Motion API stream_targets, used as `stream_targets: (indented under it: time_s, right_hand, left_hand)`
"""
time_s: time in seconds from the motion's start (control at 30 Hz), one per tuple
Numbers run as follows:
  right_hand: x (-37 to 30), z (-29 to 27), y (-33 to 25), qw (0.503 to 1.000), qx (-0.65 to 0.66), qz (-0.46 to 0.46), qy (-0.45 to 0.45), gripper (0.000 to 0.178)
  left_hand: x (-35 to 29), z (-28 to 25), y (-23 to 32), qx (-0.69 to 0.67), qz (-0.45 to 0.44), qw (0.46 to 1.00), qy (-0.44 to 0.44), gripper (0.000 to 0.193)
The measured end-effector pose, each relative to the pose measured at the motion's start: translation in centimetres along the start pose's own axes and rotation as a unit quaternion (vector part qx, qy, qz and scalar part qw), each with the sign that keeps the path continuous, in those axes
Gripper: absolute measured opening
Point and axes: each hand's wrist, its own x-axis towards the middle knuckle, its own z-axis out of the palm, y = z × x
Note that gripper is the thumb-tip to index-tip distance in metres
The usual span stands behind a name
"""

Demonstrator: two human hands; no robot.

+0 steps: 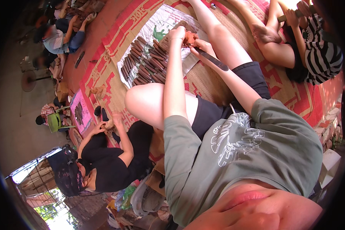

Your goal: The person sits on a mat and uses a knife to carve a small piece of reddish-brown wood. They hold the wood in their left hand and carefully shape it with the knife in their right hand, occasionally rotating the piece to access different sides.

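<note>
Both my hands meet over the far end of a white cloth (168,14) on the mat. My left hand (176,33) is closed at the edge of a crumpled orange-red cloth-like clump (190,37). My right hand (204,46) is closed around the narrow end of a long dark handle-shaped piece (214,62); its wider, rounded end lies back along my right forearm. The narrow end touches or sits close to the clump. A brown block (165,43) lies beneath my left hand, partly hidden. Many slim brown sticks (143,63) are heaped on the cloth nearby.
My bare legs flank the work on a red and tan woven mat (205,86). A person in black (109,172) sits at left, another in stripes (314,57) at right. Farther off are a pink sheet (82,111), a green chair (59,120) and a fan (28,82).
</note>
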Motion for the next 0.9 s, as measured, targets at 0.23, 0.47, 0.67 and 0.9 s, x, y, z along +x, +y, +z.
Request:
stream_targets:
  time_s: [0.23, 0.47, 0.67, 0.9]
  right_hand:
    - [-0.1, -0.2, 0.2, 0.999, 0.030, 0.001, -0.023, 0.014]
    - [0.3, 0.2, 0.8, 0.999, 0.028, 0.009, -0.020, 0.014]
    - [0.5, 0.2, 0.4, 1.000, 0.017, 0.004, -0.009, 0.015]
    - [-0.1, -0.3, 0.9, 0.999, -0.006, -0.009, -0.031, 0.012]
  left_hand:
    - [-0.4, -0.3, 0.3, 0.000, 0.017, 1.000, -0.008, 0.032]
    - [-0.6, -0.5, 0.5, -0.009, -0.004, 1.000, -0.010, 0.033]
    - [-0.8, -0.4, 0.8, -0.002, -0.011, 1.000, -0.004, 0.032]
    - [-4.4, -1.3, 3.4, 0.067, -0.027, 0.997, -0.017, 0.050]
